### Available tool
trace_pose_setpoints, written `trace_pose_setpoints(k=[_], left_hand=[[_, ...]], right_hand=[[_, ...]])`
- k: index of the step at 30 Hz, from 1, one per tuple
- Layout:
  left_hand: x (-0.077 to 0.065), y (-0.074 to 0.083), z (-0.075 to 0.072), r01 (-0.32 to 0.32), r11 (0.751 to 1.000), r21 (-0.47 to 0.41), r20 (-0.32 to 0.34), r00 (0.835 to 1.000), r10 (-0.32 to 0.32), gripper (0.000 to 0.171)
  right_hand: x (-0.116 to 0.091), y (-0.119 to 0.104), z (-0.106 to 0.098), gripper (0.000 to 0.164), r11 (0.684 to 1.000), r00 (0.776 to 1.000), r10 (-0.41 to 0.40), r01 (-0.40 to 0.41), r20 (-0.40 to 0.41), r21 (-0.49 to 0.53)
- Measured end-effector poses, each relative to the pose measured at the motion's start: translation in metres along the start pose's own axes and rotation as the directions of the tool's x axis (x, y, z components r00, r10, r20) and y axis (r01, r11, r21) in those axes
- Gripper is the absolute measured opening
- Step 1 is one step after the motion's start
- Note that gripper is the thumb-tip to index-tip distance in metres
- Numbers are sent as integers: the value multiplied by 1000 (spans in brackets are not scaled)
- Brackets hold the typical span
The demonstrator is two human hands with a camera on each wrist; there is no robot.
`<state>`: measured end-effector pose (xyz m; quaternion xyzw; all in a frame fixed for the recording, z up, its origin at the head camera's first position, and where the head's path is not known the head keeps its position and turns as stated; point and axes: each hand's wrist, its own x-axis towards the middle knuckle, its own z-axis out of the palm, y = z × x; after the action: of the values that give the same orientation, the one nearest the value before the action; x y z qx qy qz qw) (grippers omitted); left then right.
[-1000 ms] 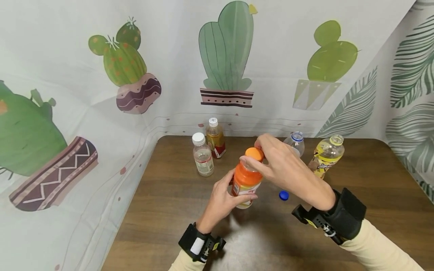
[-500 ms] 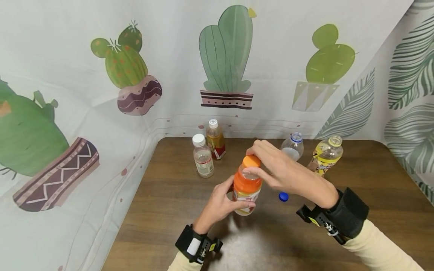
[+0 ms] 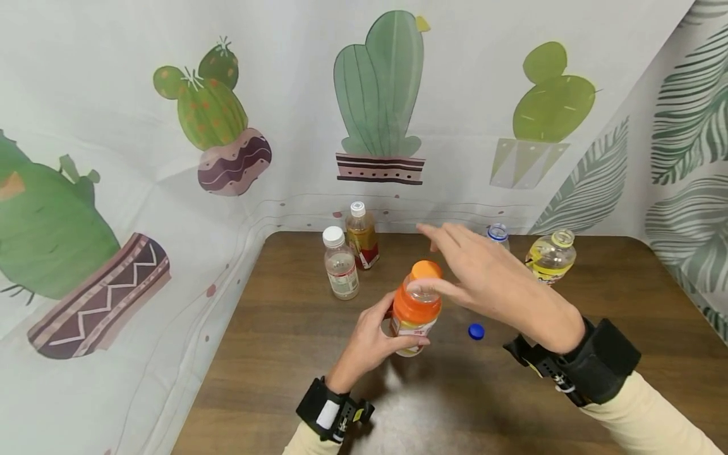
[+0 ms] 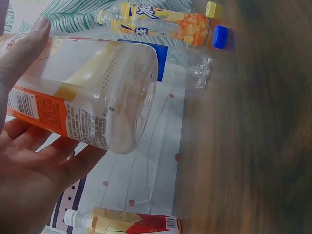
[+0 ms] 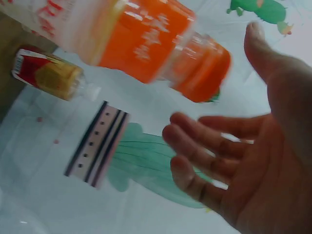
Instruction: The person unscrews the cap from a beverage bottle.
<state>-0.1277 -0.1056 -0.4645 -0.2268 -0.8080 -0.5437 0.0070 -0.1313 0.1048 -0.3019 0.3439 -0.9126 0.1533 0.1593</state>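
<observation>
A clear plastic bottle [image 3: 418,306] with an orange sleeve round its upper part is held over the table by my left hand [image 3: 372,335]. Its fingers and thumb wrap round the lower body, and the left wrist view shows the bottle's base [image 4: 129,97]. On the bottle's neck sits an orange cap [image 3: 426,270]. My right hand [image 3: 495,287] is beside the cap with fingers spread and thumb apart from them. In the right wrist view a gap shows between the orange cap [image 5: 207,70] and those fingers.
Left of the held bottle stand a white-capped clear bottle [image 3: 342,275] and an amber drink bottle [image 3: 362,239]. Behind the right hand are an uncapped blue-ringed bottle [image 3: 497,234] and an uncapped yellow-labelled bottle [image 3: 552,256]. A blue cap [image 3: 476,331] and a yellow cap [image 4: 211,9] lie on the table.
My right hand's fingers were round the orange cap; they have now spread and lifted off it. The left hand keeps its grip on the bottle, which has dipped and come slightly back up.
</observation>
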Motion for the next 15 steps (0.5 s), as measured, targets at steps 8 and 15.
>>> trace_pose_setpoints(k=[8, 15], left_hand=[[2, -2, -2, -28, 998, 50, -26, 999, 29, 73], [2, -4, -1, -21, 997, 70, -30, 999, 23, 74]], right_hand=[[5, -17, -5, 44, 987, 988, 154, -153, 18, -50], [4, -17, 8, 42, 984, 984, 169, -165, 54, -65]])
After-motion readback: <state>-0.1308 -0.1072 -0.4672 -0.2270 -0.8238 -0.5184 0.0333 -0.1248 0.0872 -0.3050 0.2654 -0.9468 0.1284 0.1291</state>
